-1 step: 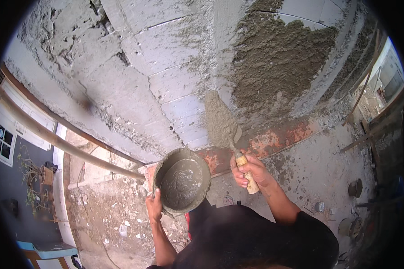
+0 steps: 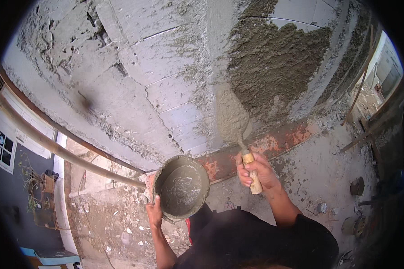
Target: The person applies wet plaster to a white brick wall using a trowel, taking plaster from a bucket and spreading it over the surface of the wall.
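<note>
My left hand [image 2: 154, 212] grips the rim of a round bucket [image 2: 204, 177], with the thumb over its edge. Wet grey mortar [image 2: 181, 188] lies in the bottom. Closed around the wooden handle of a trowel [image 2: 254, 177], my right hand [image 2: 265, 172] holds it up with the blade pointing at the wall. A thick load of mortar [image 2: 232, 116] covers the blade. Whether the load touches the wall I cannot tell. In front of me the pale block wall [image 2: 170, 85] carries a broad patch of rough, dark wet mortar [image 2: 278, 67], right of the trowel.
A reddish, worn strip [image 2: 273, 144] runs along the wall's foot. A long pole [image 2: 72, 154] slants in from the left. Rubble [image 2: 125, 237] litters the ground at lower left. Small buckets [image 2: 357, 186] stand at right; potted plants [image 2: 45, 184] are at far left.
My right hand and the loaded trowel have shifted a little to the right. The bucket in my left hand has tilted or moved only slightly. The whole view has shifted a little too.
</note>
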`<state>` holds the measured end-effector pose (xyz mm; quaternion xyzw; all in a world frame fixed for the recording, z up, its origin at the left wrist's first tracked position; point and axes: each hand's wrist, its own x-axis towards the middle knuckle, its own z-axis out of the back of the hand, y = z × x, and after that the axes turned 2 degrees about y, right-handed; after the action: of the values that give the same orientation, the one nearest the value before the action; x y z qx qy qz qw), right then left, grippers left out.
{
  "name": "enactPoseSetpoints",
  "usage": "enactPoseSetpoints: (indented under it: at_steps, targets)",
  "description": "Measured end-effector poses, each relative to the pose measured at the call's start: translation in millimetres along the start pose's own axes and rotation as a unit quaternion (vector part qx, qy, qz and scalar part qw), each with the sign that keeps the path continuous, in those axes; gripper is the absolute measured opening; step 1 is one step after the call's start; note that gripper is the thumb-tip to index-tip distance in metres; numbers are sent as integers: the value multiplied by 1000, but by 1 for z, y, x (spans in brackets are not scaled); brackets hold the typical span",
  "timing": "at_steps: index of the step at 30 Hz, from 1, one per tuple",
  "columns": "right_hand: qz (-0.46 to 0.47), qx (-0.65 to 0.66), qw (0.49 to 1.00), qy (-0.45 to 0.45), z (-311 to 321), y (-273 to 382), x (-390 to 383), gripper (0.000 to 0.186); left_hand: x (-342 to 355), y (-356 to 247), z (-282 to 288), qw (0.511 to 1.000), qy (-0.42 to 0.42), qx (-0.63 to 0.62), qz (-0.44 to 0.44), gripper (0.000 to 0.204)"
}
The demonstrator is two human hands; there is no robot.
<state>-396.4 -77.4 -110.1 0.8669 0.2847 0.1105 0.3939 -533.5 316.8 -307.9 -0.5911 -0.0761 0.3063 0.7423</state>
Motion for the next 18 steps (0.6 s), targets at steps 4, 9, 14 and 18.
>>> enactPoseSetpoints:
  at_steps: [4, 9, 14, 18]
  targets:
    - [353, -100, 908, -202, -17, 87, -17, 24, -6, -21, -4, 1000, 18, 11, 4, 47]
    - [657, -159, 584, -449, 21, 196, 4, 27, -10, -27, -1, 1000, 17, -2, -7, 42]
    - [644, -150, 342, -668, 107, 276, 44, 36, -6, -16, -23, 994, -21, -31, -101, 40]
    - [332, -505, 521, -603, 137, 241, 167, 32, -17, -16, -2, 999, 18, 46, -5, 38]
